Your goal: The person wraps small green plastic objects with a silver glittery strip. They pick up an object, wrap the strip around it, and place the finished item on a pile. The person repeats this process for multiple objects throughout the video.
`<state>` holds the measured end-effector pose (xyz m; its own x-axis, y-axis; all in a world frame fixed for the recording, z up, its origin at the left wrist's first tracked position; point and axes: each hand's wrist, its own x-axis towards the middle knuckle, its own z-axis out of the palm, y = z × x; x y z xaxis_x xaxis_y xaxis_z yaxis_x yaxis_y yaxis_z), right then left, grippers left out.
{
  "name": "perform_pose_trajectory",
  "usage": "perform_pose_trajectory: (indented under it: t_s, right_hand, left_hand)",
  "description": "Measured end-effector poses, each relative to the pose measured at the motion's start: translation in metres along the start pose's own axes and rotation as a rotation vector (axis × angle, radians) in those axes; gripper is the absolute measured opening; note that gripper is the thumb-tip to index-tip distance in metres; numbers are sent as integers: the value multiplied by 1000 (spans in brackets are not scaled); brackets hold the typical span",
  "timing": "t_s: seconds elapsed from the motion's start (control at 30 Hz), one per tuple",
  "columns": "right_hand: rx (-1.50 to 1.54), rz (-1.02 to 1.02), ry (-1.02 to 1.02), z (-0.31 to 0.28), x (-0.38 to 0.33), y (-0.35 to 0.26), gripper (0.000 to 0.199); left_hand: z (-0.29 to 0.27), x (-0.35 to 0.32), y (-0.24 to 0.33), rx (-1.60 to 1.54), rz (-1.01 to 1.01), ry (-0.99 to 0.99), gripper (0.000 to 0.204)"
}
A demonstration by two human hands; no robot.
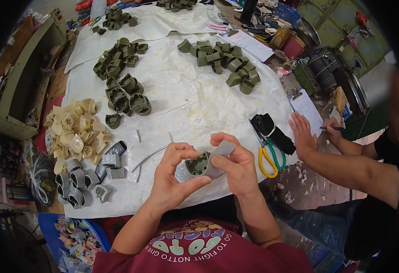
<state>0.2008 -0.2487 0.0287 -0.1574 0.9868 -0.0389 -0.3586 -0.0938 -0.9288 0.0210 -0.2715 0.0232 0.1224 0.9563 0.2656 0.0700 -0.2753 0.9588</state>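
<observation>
In front of my chest, my left hand (173, 176) curls its fingers and thumb round a hollow olive-green plastic part (196, 165). A thin, flexible grey strip (223, 151) runs along the part's side. My right hand (240, 169) pinches the strip's raised end between thumb and fingers. The strip's other end is partly hidden by my left hand. Left of my hands stand several similar parts wrapped in grey (76, 177). Loose olive-green parts (126, 93) sit in groups farther off on the white sheet (195, 102).
Cream-coloured plastic pieces (74, 129) are piled at the left. Scissors (268, 157) with yellow and green handles lie right, beside a black bundle (273, 132). Another person's hand (303, 134) rests near a paper sheet (308, 109). A blue tub (49, 227) of scraps stands lower left.
</observation>
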Motion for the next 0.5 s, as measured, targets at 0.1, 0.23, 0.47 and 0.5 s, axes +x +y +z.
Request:
perform_pose_trajectory:
  t_s: [0.1,0.23,0.47,0.5]
  right_hand:
    - [91,95,-77,-6,4,0,24]
    - [104,141,-85,-7,4,-2,17]
    - [-55,103,-157,-14,0,-1,14]
    - [-207,-26,-161,-12,-3,4,15]
  left_hand:
    - [-2,-1,1,-46,2,-70,49]
    - [-2,-2,-1,-127,-1,-135,49]
    - [-2,-2,-3,-249,-210,-40,56]
    - [-3,-2,-5,-259,-262,-91,57]
